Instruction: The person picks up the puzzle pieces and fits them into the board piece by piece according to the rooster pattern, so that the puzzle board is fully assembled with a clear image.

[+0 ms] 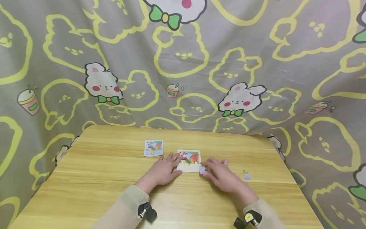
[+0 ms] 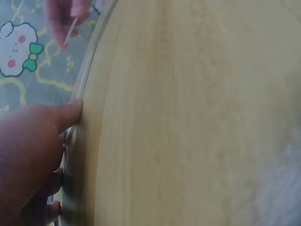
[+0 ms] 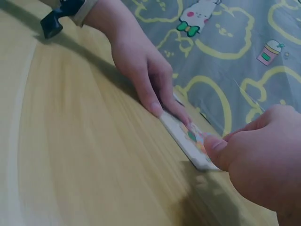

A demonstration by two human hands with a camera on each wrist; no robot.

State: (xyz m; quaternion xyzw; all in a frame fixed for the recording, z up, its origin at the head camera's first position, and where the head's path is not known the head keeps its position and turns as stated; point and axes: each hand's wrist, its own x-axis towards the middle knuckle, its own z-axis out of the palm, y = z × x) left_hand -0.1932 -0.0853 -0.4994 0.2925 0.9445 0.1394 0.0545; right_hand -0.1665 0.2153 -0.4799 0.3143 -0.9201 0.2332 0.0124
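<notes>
A jigsaw puzzle board (image 1: 188,168) lies on the table. A rooster picture fills its upper part, and its lower strip is bare and pale. My left hand (image 1: 163,169) rests at the board's left side, forefinger on the picture and thumb by the lower left corner. In the right wrist view, its extended fingers (image 3: 178,112) touch the board's surface. Close to the board's lower right edge, my right hand (image 1: 219,175) pinches a pale purple puzzle piece (image 1: 203,170) between thumb and fingers. The left wrist view shows this piece (image 2: 71,31) edge-on, tilted.
A card with the same rooster picture (image 1: 153,148) lies behind my left hand. One loose puzzle piece (image 1: 246,175) is to the right of my right hand. At the back, the wooden table (image 1: 94,165) meets a patterned grey curtain (image 1: 200,86).
</notes>
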